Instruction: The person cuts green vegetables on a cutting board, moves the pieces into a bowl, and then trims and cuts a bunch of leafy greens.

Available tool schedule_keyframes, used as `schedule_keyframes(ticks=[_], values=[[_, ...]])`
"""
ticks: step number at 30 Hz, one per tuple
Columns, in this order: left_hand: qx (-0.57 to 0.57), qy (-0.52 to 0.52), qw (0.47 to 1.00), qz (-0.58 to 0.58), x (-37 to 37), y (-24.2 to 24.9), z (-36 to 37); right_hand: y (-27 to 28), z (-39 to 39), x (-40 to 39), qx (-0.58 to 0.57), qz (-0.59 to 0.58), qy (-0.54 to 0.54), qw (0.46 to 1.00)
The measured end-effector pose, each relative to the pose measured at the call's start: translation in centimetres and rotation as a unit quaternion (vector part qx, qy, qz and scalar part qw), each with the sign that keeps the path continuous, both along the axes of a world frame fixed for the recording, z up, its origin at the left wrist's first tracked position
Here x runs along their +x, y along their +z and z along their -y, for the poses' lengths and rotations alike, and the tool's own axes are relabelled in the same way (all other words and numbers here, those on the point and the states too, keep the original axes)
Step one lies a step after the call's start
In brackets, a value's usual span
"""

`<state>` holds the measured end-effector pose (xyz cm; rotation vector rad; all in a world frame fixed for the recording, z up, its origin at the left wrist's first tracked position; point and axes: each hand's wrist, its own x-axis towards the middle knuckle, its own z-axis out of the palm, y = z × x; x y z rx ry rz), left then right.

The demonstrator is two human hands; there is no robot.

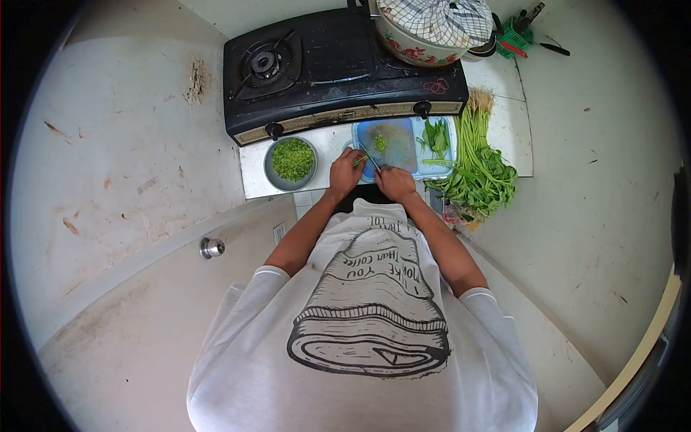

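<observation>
My left hand (346, 171) is closed around some green stems (358, 161) at the left edge of a blue cutting board (400, 160). My right hand (394, 183) grips a knife (370, 157), its blade slanting up and left against the stems. Just beyond the blade lies a small pile of chopped greens (380, 142). Plucked leaves (435, 137) rest on the board's right section, with a loose stalk near its lower right edge. Left of my left hand stands a grey bowl (268, 170) filled with finely chopped greens (293, 159).
A black two-burner stove (331, 72) backs the counter. On its right burner stands a floral pot (417, 52) under a checked cloth (439, 21). A bunch of leafy greens (479, 158) lies right of the board. A green basket (515, 36) holds utensils at the back right.
</observation>
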<state>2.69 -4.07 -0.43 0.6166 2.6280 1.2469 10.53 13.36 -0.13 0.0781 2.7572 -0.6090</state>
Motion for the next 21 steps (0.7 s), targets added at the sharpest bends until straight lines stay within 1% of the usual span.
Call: schedule_keyframes(ticks=[3, 6, 9, 12, 21], values=[[-0.003, 0.004, 1.000, 0.007, 0.0, -0.2, 0.0, 1.2, -0.8, 0.6, 0.032, 0.047, -0.002, 0.998], [-0.021, -0.015, 0.999, -0.040, 0.0, 0.0, 0.0, 1.3, -1.8, 0.7, 0.022, 0.010, -0.010, 1.000], [-0.040, -0.013, 0.999, -0.032, -0.1, 0.3, -0.1, 2.5, -2.2, 0.2, 0.025, 0.025, -0.044, 0.998], [-0.015, -0.018, 0.999, -0.048, -0.4, 0.1, -0.5, 1.5, -2.0, 0.6, 0.009, -0.006, -0.042, 0.999], [-0.014, -0.014, 0.999, -0.026, -0.6, -0.1, -1.1, 0.8, -1.0, 1.6, 0.002, 0.015, -0.029, 0.999]])
